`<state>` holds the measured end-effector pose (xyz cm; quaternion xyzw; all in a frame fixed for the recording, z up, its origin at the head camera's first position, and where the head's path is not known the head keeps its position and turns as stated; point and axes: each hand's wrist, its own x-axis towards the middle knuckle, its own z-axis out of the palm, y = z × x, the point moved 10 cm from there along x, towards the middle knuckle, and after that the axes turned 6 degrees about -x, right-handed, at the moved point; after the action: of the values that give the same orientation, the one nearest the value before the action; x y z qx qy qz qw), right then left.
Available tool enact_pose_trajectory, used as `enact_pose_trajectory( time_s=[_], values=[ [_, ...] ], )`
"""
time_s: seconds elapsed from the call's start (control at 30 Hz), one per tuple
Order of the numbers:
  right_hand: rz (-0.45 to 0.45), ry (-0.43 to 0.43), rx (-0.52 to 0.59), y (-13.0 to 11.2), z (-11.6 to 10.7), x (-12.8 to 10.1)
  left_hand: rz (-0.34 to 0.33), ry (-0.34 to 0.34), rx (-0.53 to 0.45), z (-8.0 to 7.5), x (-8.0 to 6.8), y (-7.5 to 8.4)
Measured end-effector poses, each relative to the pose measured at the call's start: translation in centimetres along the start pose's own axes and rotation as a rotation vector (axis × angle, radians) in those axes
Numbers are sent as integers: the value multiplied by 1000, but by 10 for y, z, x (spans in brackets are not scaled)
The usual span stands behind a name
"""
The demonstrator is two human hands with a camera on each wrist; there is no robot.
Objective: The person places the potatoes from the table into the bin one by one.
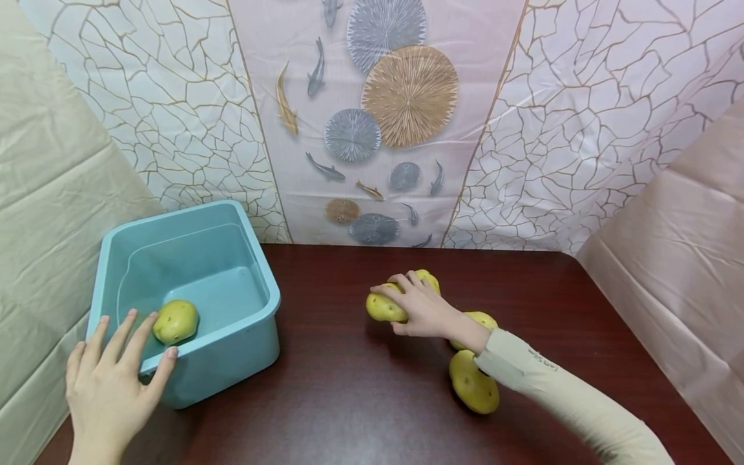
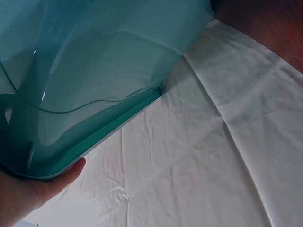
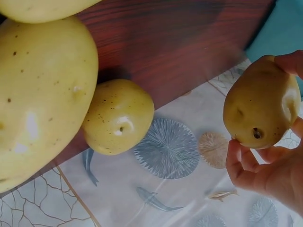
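Head view showed your right hand (image 1: 423, 311) reaching out over the dark wooden table (image 1: 349, 400), fingers curled round a potato (image 1: 385, 307) and gripping it from above — a hold that suited lifting it clear of the others. The right wrist view confirmed it: that potato (image 3: 258, 109) sat pinched between your fingertips (image 3: 236, 156) and thumb, off the wood. Three more potatoes lay close to that hand: one just beyond your knuckles (image 1: 429, 279), one tucked beside your wrist (image 1: 480, 320), and a larger one (image 1: 473, 382) under your sleeve (image 1: 558, 394), nearer you. They sat bunched together within easy reach of the same arm.

Your left hand (image 1: 110, 381) rested on the near rim of the teal tub (image 1: 244, 271), fingers straight and spread, holding nothing — it looked to be steadying the tub so it would not slide. In the left wrist view only your thumb (image 2: 71, 172) showed against the tub's wall (image 2: 94, 71), with a pale creased cloth (image 2: 199, 161) behind it. One potato (image 1: 175, 321) already lay inside the tub, just ahead of your left fingertips, near the front wall.
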<state>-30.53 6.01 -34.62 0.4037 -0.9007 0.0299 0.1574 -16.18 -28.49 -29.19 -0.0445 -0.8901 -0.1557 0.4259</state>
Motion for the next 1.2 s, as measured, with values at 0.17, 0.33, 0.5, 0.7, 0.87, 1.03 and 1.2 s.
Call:
enact_pose_trajectory(
  time_s=[0.17, 0.33, 0.5, 0.7, 0.87, 1.03, 1.2],
  values=[
    [11, -14, -10, -1, -1, 2, -1, -1, 3, 0, 0, 0],
    [10, 1, -9, -4, -6, 3, 0, -2, 0, 0, 0, 0],
    [12, 15, -8, -6, -10, 4, 3, -6, 3, 0, 1, 1],
    [12, 35, -10, -8, -15, 5, 2, -13, -1, 0, 1, 1],
    [14, 48, -12, -10, -19, 7, -3, -16, -2, 0, 1, 0],
    [13, 66, -15, -12, -23, 8, -3, -16, 2, 0, 1, 0],
    [9, 86, -8, -15, -28, 8, -3, -17, 1, 1, 0, -1]
  ],
)
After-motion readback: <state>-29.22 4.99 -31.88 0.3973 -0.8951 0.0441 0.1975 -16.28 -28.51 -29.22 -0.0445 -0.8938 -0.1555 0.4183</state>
